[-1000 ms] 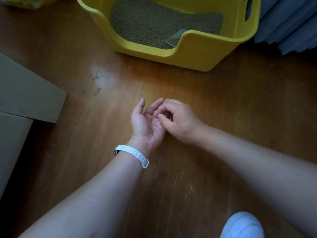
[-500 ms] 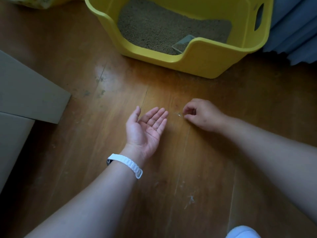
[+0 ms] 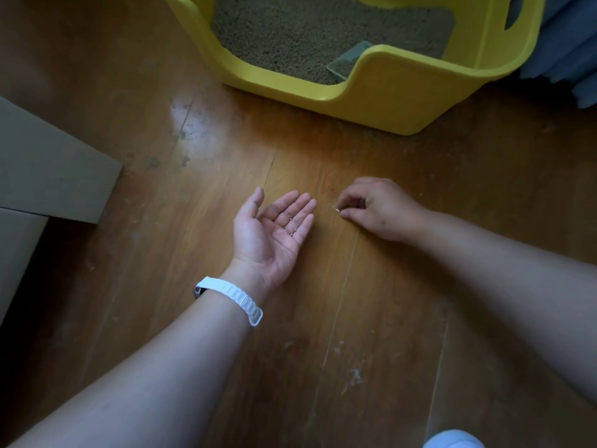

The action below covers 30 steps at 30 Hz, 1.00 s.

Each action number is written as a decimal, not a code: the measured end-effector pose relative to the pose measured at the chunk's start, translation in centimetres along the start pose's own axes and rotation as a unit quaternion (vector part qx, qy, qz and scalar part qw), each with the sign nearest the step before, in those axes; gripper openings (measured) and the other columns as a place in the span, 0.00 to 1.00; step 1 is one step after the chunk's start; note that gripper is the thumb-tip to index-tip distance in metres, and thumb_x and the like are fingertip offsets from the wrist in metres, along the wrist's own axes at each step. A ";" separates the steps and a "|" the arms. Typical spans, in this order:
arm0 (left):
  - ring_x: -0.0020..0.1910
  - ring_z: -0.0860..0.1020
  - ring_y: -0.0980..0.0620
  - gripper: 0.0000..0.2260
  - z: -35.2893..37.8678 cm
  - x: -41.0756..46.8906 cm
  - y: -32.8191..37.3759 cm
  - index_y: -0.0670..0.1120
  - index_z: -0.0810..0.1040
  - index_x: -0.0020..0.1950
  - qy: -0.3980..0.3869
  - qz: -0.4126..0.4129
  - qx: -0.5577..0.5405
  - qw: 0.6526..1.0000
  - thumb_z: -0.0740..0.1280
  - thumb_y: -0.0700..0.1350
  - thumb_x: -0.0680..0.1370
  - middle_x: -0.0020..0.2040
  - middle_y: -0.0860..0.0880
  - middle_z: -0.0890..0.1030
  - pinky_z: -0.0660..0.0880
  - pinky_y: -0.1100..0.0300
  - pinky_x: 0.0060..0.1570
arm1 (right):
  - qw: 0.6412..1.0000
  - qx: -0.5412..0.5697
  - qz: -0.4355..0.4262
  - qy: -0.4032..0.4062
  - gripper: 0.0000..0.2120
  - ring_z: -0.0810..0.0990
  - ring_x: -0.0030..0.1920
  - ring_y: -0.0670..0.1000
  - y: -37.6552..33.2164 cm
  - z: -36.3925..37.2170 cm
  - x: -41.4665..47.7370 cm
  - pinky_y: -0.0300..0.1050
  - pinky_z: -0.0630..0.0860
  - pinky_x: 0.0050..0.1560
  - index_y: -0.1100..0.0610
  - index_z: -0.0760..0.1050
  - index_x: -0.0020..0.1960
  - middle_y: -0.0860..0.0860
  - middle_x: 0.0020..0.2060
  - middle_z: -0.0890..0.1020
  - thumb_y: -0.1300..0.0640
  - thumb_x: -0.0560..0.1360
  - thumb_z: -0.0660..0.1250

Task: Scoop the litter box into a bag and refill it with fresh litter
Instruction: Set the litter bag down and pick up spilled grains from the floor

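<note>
A yellow litter box [image 3: 397, 98] stands on the wooden floor at the top, filled with tan litter [image 3: 307, 33]. A clear scoop [image 3: 347, 61] lies in the litter by the front wall. My left hand [image 3: 271, 234] lies palm up on the floor with straight fingers, and a few small litter grains [image 3: 290, 226] rest on them. To its right, my right hand [image 3: 378, 210] is on the floor with curled fingers, and its thumb and forefinger pinch a small litter grain [image 3: 337, 210].
A flat cardboard box [image 3: 48, 169] lies at the left edge. Blue-grey curtain fabric [image 3: 568, 50] hangs at the top right. A white shoe tip [image 3: 452, 440] shows at the bottom right. Specks and dust mark the floorboards.
My hands have come apart: the right one moved off the left palm to the floor on the right. The left palm stays open with grains on it. The view shifted slightly.
</note>
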<state>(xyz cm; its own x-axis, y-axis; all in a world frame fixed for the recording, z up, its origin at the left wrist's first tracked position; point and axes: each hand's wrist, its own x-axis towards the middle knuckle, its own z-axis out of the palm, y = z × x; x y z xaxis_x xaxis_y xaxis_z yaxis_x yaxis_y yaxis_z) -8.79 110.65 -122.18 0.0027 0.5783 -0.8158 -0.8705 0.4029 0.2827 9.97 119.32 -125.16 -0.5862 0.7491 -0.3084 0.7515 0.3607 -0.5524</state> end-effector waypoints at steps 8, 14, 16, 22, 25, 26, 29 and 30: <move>0.56 0.82 0.40 0.24 0.0 0.2 -0.9 0.34 0.77 0.60 0.010 -0.001 0.008 1.000 0.59 0.56 0.80 0.56 0.36 0.82 0.73 0.50 0.64 | 0.999 -0.033 0.004 -0.007 0.05 0.73 0.46 0.47 -0.2 0.3 0.4 0.42 0.67 0.45 0.54 0.80 0.49 0.47 0.44 0.76 0.54 0.77 0.68; 0.55 0.82 0.41 0.25 0.5 0.2 -1.0 0.34 0.77 0.61 0.013 0.002 0.021 1.000 0.59 0.55 0.81 0.56 0.36 0.82 0.75 0.50 0.63 | 0.998 -0.058 0.010 -0.018 0.04 0.70 0.45 0.49 -1.0 0.7 0.3 0.43 0.64 0.44 0.55 0.74 0.49 0.49 0.46 0.72 0.56 0.80 0.62; 0.55 0.82 0.40 0.25 0.5 0.2 -1.0 0.34 0.77 0.61 0.013 0.002 0.024 1.000 0.59 0.55 0.81 0.56 0.36 0.82 0.75 0.50 0.63 | 0.998 -0.060 0.018 -0.021 0.04 0.70 0.45 0.49 -1.3 0.7 0.3 0.43 0.64 0.43 0.53 0.73 0.48 0.49 0.45 0.71 0.56 0.80 0.61; 0.55 0.82 0.40 0.25 0.3 -0.1 -0.9 0.34 0.76 0.62 0.005 0.008 0.022 1.000 0.59 0.55 0.81 0.56 0.36 0.82 0.75 0.50 0.63 | 0.998 -0.030 0.049 -0.023 0.05 0.72 0.46 0.49 -2.4 0.4 -0.3 0.44 0.67 0.45 0.51 0.70 0.45 0.48 0.46 0.72 0.55 0.81 0.61; 0.56 0.82 0.40 0.25 0.3 -0.4 -0.9 0.34 0.76 0.62 0.002 0.010 0.020 1.000 0.59 0.55 0.81 0.56 0.35 0.82 0.75 0.50 0.63 | 0.999 0.017 0.037 -0.001 0.05 0.73 0.47 0.49 -3.9 0.0 -1.2 0.43 0.67 0.47 0.51 0.70 0.45 0.47 0.45 0.73 0.56 0.79 0.62; 0.55 0.82 0.39 0.25 0.4 -0.6 -0.8 0.33 0.75 0.62 -0.001 0.010 0.015 1.000 0.60 0.55 0.81 0.56 0.35 0.82 0.75 0.49 0.62 | 0.999 0.035 0.028 0.004 0.04 0.72 0.47 0.48 -4.8 -0.2 -1.4 0.42 0.66 0.46 0.51 0.70 0.45 0.46 0.45 0.73 0.56 0.79 0.63; 0.50 0.83 0.41 0.25 0.8 -1.1 -1.0 0.32 0.75 0.61 -0.016 0.007 -0.013 1.000 0.60 0.54 0.81 0.51 0.36 0.83 0.79 0.52 0.53 | 0.997 0.080 -0.006 0.019 0.04 0.72 0.47 0.47 -7.8 -0.7 -2.2 0.42 0.67 0.47 0.51 0.71 0.45 0.46 0.45 0.73 0.58 0.78 0.63; 0.48 0.83 0.42 0.24 1.0 -1.3 -1.0 0.32 0.75 0.61 -0.024 0.004 -0.024 0.999 0.60 0.54 0.81 0.49 0.37 0.83 0.80 0.53 0.51 | 0.996 0.089 -0.013 0.024 0.05 0.73 0.47 0.47 -8.7 -0.8 -2.4 0.43 0.69 0.47 0.51 0.71 0.44 0.47 0.45 0.74 0.58 0.78 0.64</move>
<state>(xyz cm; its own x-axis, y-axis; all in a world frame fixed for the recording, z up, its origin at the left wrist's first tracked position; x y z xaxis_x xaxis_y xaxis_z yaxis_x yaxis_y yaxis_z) -7.44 110.22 -120.92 0.0190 0.6155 -0.7879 -0.8932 0.3645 0.2632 5.03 114.86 -118.94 -0.5873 0.7674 -0.2571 0.6673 0.2794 -0.6904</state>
